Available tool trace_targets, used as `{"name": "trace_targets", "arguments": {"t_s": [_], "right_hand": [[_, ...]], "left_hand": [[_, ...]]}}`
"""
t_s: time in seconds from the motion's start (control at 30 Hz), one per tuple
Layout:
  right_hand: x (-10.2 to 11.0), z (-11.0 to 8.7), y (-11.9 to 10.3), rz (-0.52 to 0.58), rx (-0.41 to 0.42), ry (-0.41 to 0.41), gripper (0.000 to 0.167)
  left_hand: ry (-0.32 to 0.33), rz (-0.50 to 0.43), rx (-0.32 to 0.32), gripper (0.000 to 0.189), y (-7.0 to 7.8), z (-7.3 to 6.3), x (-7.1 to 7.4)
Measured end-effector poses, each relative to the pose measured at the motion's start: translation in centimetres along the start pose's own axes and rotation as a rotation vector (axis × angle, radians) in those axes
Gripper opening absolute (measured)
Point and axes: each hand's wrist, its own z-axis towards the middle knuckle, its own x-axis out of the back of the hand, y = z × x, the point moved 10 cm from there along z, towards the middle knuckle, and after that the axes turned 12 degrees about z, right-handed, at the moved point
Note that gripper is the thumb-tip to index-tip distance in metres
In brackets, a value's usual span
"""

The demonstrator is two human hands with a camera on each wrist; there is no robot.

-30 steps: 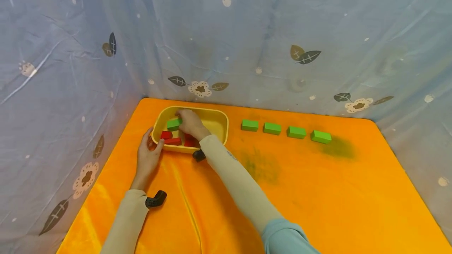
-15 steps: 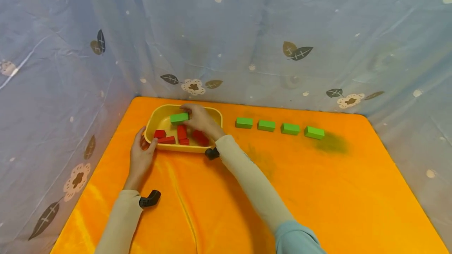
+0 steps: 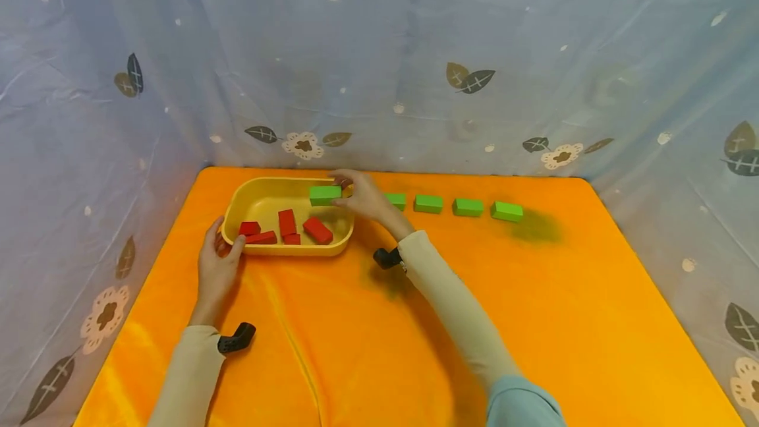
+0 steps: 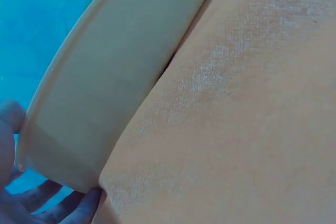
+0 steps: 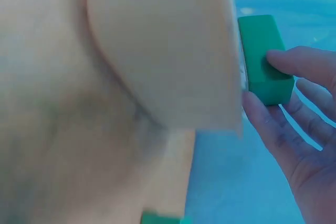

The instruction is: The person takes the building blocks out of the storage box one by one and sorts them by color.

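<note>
My right hand (image 3: 348,194) pinches a green block (image 3: 325,195) just above the right end of the yellow tray (image 3: 265,189). In the right wrist view the fingers (image 5: 296,61) grip that green block (image 5: 262,59) beside the tray's wall (image 5: 163,40). My left hand (image 3: 227,247) holds the tray's near-left corner, thumb on the rim. The left wrist view shows the tray's outer wall (image 4: 105,93) with fingers (image 4: 37,208) under its corner. Several red blocks (image 3: 287,222) lie inside the tray.
A row of green blocks (image 3: 468,207) lies on the orange cloth (image 3: 534,321) right of the tray, the nearest one (image 3: 397,201) partly behind my right hand. Blue patterned sheets (image 3: 534,51) wall in the back and both sides.
My right hand has lifted the green block out of the tray's middle and carried it right, to the tray's right end. The left hand stays on the tray's corner.
</note>
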Motion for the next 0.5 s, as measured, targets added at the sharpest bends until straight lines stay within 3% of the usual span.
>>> {"name": "trace_targets", "arguments": {"t_s": [0.27,0.5], "right_hand": [[6.3,-4.7,1.3,0.021,-0.029,0.108,0.054],[15.0,-12.1,5.6,-0.006,-0.107,0.225,0.053]], "left_hand": [[0.018,0.002,0.035,0.065,-0.4,-0.2,0.9],[0.007,0.006,0.035,0.065,0.1,-0.3,0.1]]}}
